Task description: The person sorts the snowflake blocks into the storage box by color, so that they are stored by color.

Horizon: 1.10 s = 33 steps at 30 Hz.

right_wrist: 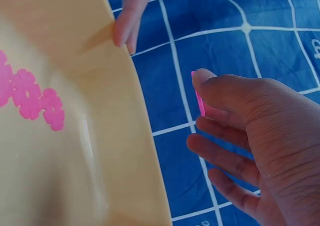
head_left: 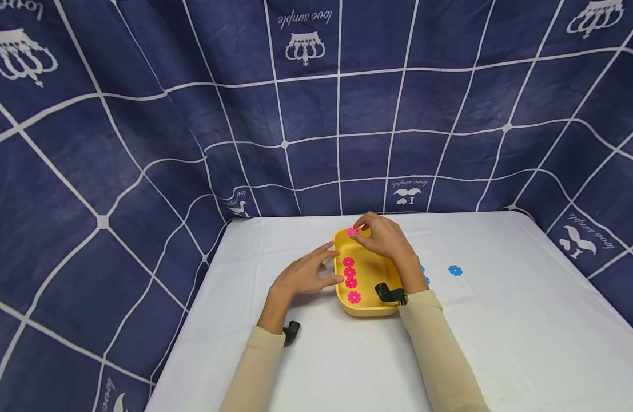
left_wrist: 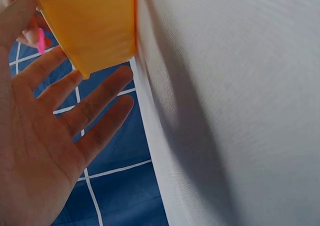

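My right hand (head_left: 384,237) pinches a pink flower-shaped disc (head_left: 352,232) between thumb and forefinger, over the far left end of a yellow tray (head_left: 365,312). Seen edge-on in the right wrist view, the held disc (right_wrist: 198,94) is thin, and the other fingers are loosely bent. Several more pink discs (head_left: 350,282) lie in a row along the tray's left side. My left hand (head_left: 302,276) is spread at the tray's left edge, thumb and fingertips at the rim. In the left wrist view its fingers (left_wrist: 102,98) are extended beside the tray's outer wall.
Blue flower-shaped discs lie right of the tray: one stands apart (head_left: 455,270), while others (head_left: 426,280) are partly hidden by my right forearm. A white cloth (head_left: 527,320) covers the table. Behind it hangs a dark blue curtain (head_left: 373,109) with white lines.
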Each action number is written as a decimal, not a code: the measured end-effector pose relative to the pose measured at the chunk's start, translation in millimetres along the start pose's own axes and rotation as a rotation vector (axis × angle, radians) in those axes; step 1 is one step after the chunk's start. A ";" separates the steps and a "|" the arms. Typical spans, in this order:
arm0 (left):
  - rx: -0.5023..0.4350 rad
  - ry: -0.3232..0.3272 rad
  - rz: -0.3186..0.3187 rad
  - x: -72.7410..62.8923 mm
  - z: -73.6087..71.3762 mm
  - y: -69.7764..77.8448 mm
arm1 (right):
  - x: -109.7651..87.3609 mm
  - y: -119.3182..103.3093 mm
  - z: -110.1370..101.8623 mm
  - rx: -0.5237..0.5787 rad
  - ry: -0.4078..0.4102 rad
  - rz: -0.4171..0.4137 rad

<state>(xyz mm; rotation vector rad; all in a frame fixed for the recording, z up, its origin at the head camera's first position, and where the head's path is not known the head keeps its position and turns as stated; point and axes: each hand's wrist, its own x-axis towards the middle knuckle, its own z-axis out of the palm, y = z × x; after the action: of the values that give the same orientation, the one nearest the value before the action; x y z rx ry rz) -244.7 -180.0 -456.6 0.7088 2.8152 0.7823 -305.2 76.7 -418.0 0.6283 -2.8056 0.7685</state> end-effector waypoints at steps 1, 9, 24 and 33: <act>-0.003 -0.001 0.003 0.0 -0.2 0.2 | 1.1 0.2 1.2 -0.004 -0.010 0.004; -0.002 0.000 0.013 1.4 -0.2 0.9 | 7.5 6.5 13.0 -0.042 -0.080 -0.007; -0.002 -0.008 0.016 4.8 -4.3 1.3 | 13.3 7.8 30.0 -0.066 -0.176 0.032; -0.001 0.000 0.021 0.5 -2.5 -0.6 | 14.2 8.7 48.1 -0.081 -0.217 0.069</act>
<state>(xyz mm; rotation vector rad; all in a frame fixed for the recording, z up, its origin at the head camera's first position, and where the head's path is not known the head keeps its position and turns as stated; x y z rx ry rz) -246.0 -181.3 -454.8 0.7392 2.8117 0.7873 -324.0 53.5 -459.2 0.6400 -3.0520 0.6292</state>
